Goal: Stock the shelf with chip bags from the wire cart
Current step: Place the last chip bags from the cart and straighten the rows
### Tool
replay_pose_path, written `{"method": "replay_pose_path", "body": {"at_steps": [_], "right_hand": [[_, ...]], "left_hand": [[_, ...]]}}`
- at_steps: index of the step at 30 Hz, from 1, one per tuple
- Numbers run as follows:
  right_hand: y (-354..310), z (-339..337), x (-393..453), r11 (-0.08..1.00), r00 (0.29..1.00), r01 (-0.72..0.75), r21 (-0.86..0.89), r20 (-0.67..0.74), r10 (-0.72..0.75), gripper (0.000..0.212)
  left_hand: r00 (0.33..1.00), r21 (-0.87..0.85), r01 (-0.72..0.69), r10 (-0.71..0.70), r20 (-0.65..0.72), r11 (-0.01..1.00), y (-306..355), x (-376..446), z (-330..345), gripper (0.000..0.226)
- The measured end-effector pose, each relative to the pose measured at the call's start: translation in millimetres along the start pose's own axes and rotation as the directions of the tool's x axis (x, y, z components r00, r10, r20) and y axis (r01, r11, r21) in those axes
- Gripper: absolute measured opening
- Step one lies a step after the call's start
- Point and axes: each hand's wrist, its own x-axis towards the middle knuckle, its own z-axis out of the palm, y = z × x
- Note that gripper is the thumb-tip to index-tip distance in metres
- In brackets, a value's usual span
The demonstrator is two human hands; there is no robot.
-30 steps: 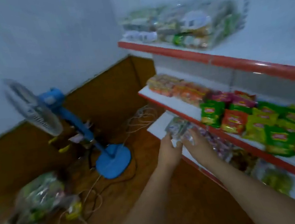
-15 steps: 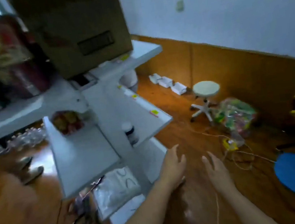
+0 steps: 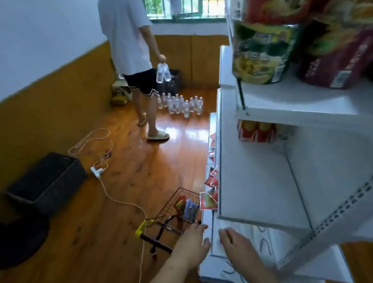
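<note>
A small wire cart (image 3: 177,205) with a black handle and yellow grip stands on the wooden floor beside the white shelf unit (image 3: 253,180). Several chip bags (image 3: 190,209) lie inside the cart. My left hand (image 3: 191,242) reaches forward with relaxed fingers, just short of the cart's near side, holding nothing. My right hand (image 3: 235,242) hovers with loose fingers over the low white shelf edge, also empty. Red snack packets (image 3: 211,181) hang along the shelf's end.
A person in a white shirt (image 3: 129,41) stands ahead holding water bottles, with several bottles (image 3: 182,104) on the floor. A black crate (image 3: 47,182) sits left. A white cable and power strip (image 3: 104,177) trail across the floor. Noodle packs (image 3: 264,51) fill the upper shelf.
The view has swung left from the stocked chip shelves round to the cart. My hands let go of the bag they held a second ago and are now empty, reaching toward the cart.
</note>
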Motion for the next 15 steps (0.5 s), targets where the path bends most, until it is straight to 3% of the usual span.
{"method": "replay_pose_path", "body": {"at_steps": [2,6,15], "right_hand": [[-24,26,23,0.995,0.993,0.027,-0.095,0.117,-0.016,0.039],[-61,59,60,0.993,0.968,0.025,-0.116,0.253,0.005,0.051],[-85,84,149,0.991,0.967,-0.014,-0.131,0.251,0.047,0.064]], "left_hand": [[0.995,-0.018,0.084,-0.085,-0.052,0.996,-30,7,-26,0.039],[0.962,-0.125,0.243,-0.256,-0.098,0.962,-72,24,-63,0.039],[0.887,-0.213,0.394,-0.43,-0.167,0.894,-127,57,-93,0.045]]}}
